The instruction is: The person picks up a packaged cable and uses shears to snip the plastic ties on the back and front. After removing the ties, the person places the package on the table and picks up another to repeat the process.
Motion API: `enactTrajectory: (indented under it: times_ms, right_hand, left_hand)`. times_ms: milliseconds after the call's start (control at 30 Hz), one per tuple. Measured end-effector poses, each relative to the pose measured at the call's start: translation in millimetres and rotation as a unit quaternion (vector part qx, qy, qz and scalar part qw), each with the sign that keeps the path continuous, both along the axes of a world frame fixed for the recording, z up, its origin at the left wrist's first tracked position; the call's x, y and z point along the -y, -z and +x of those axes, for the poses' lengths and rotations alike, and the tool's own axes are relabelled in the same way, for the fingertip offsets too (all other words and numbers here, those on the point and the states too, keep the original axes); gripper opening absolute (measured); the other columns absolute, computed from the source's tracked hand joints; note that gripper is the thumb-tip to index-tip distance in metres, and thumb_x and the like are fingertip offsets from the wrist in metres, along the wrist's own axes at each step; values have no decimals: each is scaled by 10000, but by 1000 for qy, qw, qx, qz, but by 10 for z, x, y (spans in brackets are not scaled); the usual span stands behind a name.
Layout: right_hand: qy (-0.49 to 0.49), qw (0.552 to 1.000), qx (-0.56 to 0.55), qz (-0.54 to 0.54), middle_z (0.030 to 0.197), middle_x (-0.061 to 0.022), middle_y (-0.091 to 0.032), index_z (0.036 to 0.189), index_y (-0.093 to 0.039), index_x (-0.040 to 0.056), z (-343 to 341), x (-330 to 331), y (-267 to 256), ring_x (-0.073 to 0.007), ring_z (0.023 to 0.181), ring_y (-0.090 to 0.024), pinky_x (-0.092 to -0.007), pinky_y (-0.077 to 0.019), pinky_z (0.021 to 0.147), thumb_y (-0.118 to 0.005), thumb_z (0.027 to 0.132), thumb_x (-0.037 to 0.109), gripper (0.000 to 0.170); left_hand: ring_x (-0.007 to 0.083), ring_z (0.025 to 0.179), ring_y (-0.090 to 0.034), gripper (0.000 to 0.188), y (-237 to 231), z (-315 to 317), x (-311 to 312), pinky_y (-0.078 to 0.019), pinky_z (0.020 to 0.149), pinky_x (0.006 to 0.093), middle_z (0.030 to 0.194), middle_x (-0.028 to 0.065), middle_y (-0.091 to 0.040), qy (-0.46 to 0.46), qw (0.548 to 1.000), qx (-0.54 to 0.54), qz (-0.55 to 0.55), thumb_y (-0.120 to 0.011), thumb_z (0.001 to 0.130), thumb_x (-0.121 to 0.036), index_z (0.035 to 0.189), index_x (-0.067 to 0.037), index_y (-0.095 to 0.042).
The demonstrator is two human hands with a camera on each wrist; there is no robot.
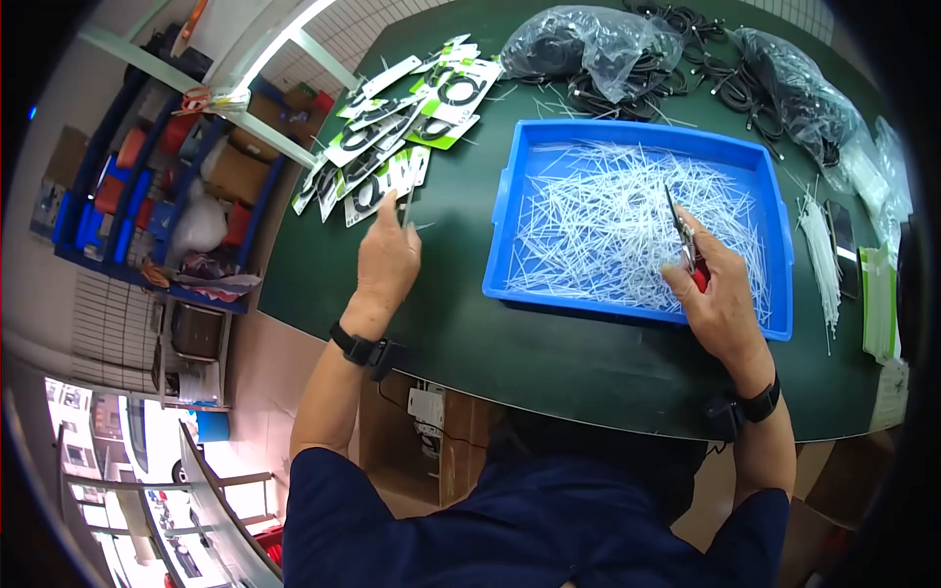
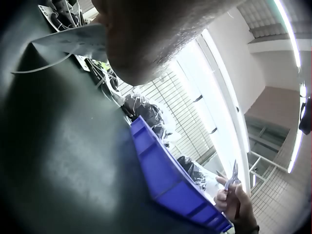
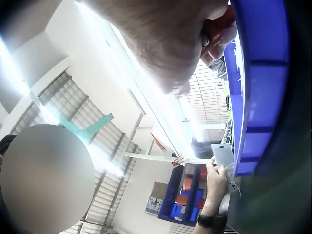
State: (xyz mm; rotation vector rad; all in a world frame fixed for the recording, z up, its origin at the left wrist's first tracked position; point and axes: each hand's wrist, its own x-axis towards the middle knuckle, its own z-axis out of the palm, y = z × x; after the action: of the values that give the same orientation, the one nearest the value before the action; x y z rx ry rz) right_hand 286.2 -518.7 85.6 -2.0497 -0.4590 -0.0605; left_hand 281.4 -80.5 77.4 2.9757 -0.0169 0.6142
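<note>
My left hand (image 1: 389, 257) pinches a flat card (image 2: 75, 41) between thumb and fingers, over the table left of the blue tray (image 1: 498, 230). The card is edge-on in the head view, and its pale side faces the right wrist camera. A thin white cable tie (image 2: 46, 69) sticks out beside it. In my right hand (image 1: 723, 299), above the tray's right part, I grip a pair of cutting pliers (image 1: 686, 242) with red handles, blades pointing away from me. Beneath it, a heap of white cable tie pieces (image 1: 613, 220) covers much of the tray floor.
Carded black cables (image 1: 377, 147) are piled at the back left. Clear plastic bags of black cables (image 1: 593, 49) lie behind the tray. To its right are a bundle of white cable ties (image 1: 820, 260), a phone (image 1: 843, 250) and a stack of green-edged cards (image 1: 879, 309).
</note>
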Motion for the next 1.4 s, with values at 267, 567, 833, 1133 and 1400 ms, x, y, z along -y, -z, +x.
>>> enactTrajectory:
  times_ms: [267,567,833,1133,1400]
  right_hand:
    - [-27,994,86,-59,991,-158,-654,1483,-551,-39,-49,-69,58,-275,827,-630,-362,-529,803,-785,895,168,666]
    - [-2,993,114,-13,1027,-148,-656,1461,-586,-10,16,41,-31,-234,860,-639,-349,-542,787,-834,838,124,684]
    - [30,972,205,-109,1044,-141,-679,1455,-613,34,62,2,50,-258,897,-666,-375,-561,783,-881,786,118,725]
    - [37,965,210,-153,1067,-158,-689,1452,-619,43,64,-86,78,-298,926,-678,-393,-567,801,-904,761,117,751]
    - [46,959,225,-164,1052,-155,-687,1449,-625,40,56,-106,134,-300,938,-676,-403,-563,805,-907,771,133,740]
  left_hand:
    - [223,1017,-724,341,-381,201,465,-576,868,346,1181,159,-725,100,837,75,-533,-593,1085,-199,1338,29,-576]
    - [153,1048,-701,331,-219,522,1771,-574,925,320,1236,139,-701,235,606,-21,-760,-576,1094,-190,1335,37,-585]
    - [140,1081,-679,342,4,472,1947,-559,936,306,1246,135,-700,245,612,-24,-752,-564,1097,-189,1354,37,-574]
    - [118,1064,-655,368,94,335,1914,-539,951,301,1268,119,-691,252,629,-34,-735,-560,1099,-201,1380,37,-563]
    - [123,1074,-659,361,137,316,1975,-552,926,293,1250,112,-691,230,611,-34,-756,-553,1105,-215,1373,25,-563]
